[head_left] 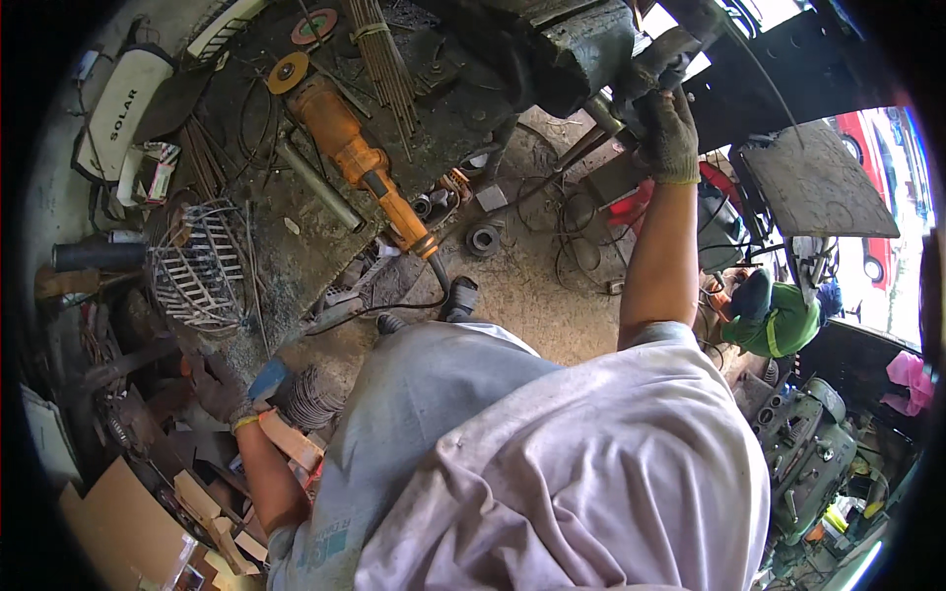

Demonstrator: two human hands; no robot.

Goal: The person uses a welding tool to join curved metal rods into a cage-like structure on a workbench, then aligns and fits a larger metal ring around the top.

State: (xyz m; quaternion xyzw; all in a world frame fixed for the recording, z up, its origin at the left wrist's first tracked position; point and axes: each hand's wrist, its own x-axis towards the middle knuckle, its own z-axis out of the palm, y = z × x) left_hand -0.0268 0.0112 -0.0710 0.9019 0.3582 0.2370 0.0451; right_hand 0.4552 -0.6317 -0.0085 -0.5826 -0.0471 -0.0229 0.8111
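My right hand (672, 143), in a grey-green knit glove with a yellow cuff, is raised at the upper right. Its fingers are curled around a dark metal part beside the heavy bench vise (586, 59); the part's kind is not clear. At the lower left my left hand (221, 392), in a dark glove, reaches down beside the workbench edge, near dark scrap metal. Its fingers look apart, with nothing visible in them, though shadow blurs them. An orange angle grinder (340, 133) with a yellow disc (288, 73) lies on the workbench (296, 261).
Thin metal rods (384, 69) and a metal pipe (320, 185) lie on the bench. A slatted metal grate (202, 266) sits at its left end. Cables and a metal ring (483, 240) are on the floor. A person in green (783, 320) crouches at right, near a grey machine (808, 448).
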